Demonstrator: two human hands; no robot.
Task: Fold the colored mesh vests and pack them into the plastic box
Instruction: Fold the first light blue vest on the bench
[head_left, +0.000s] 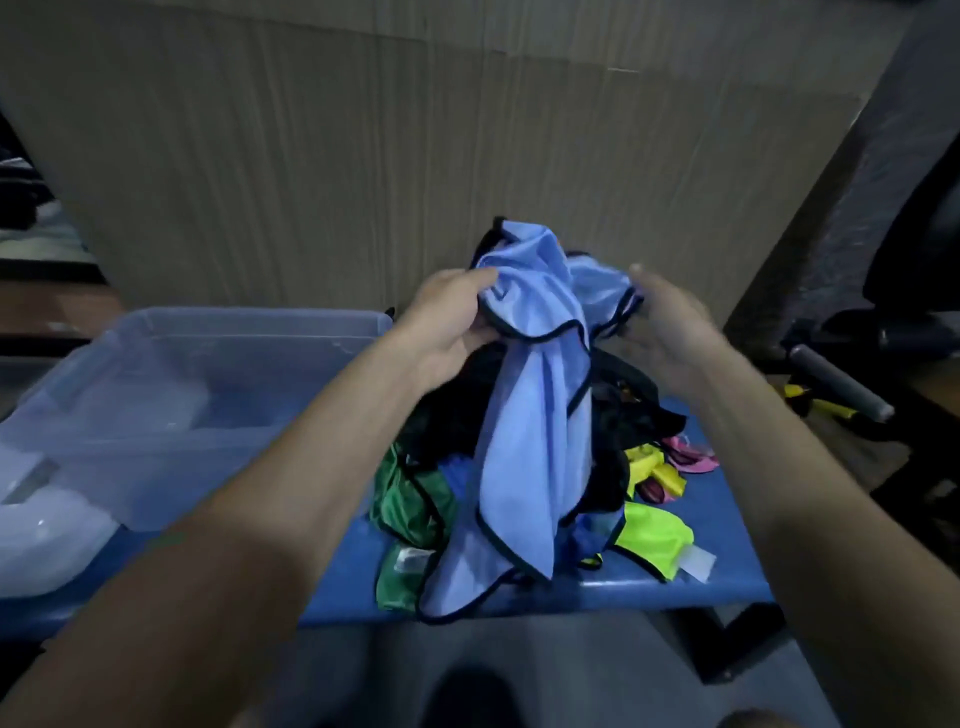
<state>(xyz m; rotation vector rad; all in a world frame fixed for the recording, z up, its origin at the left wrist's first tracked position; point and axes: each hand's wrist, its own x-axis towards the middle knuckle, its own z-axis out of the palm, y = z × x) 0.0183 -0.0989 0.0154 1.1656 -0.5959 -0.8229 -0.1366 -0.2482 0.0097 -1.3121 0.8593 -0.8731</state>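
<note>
A light blue mesh vest (530, 415) with dark trim hangs bunched above a heap of vests. My left hand (447, 322) grips its upper left part, fingers curled into the cloth. My right hand (665, 322) holds the vest's upper right edge; the hand is blurred. Below lies the pile: a green vest (410, 504), a neon yellow vest (654, 535), a pink vest (685, 457) and dark ones (457, 410). The clear plastic box (218, 322) stands to the left of the pile on the blue table (727, 551).
A clear lid or plastic piece (47, 540) lies at the front left by the box. A large cardboard sheet (363, 156) rises behind the table. A grey-handled tool with yellow parts (836, 389) and a dark chair (924, 249) are at the right.
</note>
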